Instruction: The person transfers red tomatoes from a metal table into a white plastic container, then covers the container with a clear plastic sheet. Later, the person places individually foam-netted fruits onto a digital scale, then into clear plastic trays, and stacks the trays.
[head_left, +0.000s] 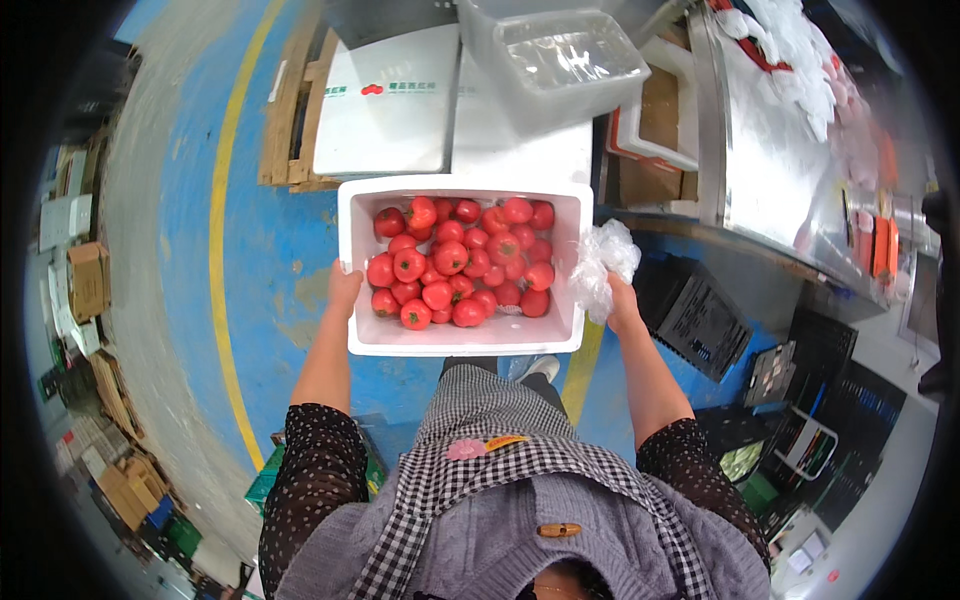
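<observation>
A white foam box (465, 348) full of red tomatoes (451, 257) is held level in front of me, over the floor. My left hand (346, 289) grips its left wall, with the fingers hidden behind it. At the right wall is my right hand (622, 300), with crumpled clear plastic (600, 259) bunched between it and the box; its fingers are mostly hidden. The box's far rim lies near closed white foam boxes (390, 127) standing on a wooden pallet (298, 161).
Clear plastic tubs (570, 60) stand on the white boxes. A metal table (780, 180) is at the right, with an open foam box (660, 142) beside it. Black plastic crates (705, 322) sit low at the right. A green crate (266, 476) is near my left elbow.
</observation>
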